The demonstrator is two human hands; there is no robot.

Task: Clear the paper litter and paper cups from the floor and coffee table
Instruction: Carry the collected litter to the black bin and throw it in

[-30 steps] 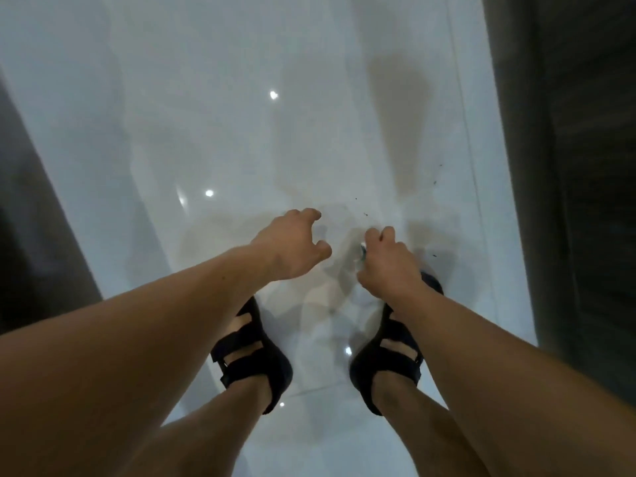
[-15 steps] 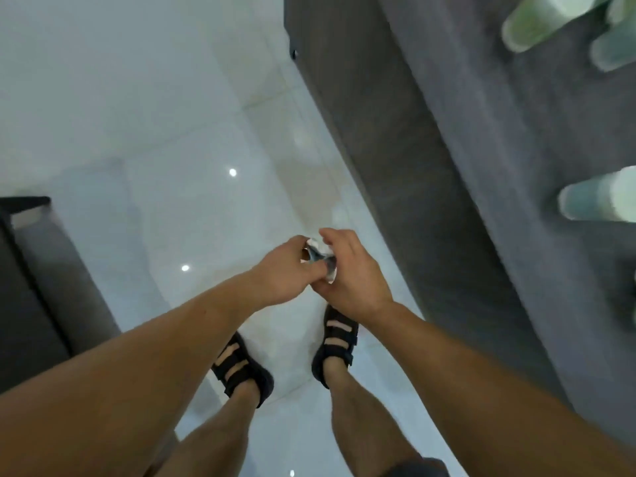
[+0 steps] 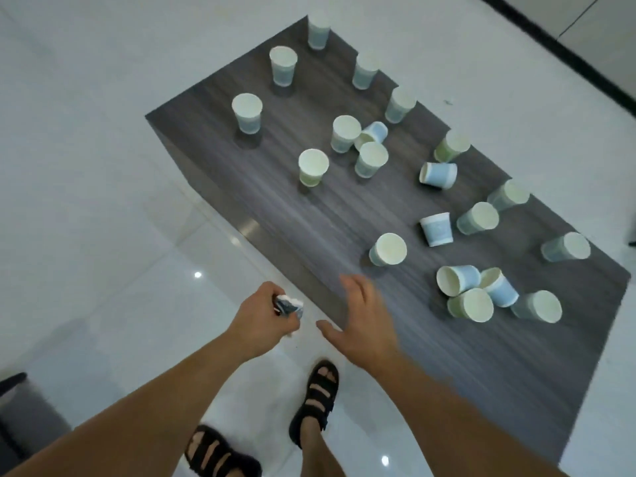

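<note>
Grey table (image 3: 275, 215), paper cups (image 3: 344, 134) scattered; left hand (image 3: 261, 321) clutches paper litter (image 3: 288, 306); right hand (image 3: 364, 321) spread empty, seven o'clock of nearest cup (image 3: 389, 250).

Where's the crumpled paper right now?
Head view, lower centre: the crumpled paper is gripped in the left hand, above the floor just off the coffee table's near edge, left of the open right hand.

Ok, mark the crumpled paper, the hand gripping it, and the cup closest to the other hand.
crumpled paper (image 3: 289, 305), head view, on the wad showing past the fingers.
left hand (image 3: 264, 318), head view, on the back of the hand.
closest cup (image 3: 390, 249), head view, on its pale round top.
</note>
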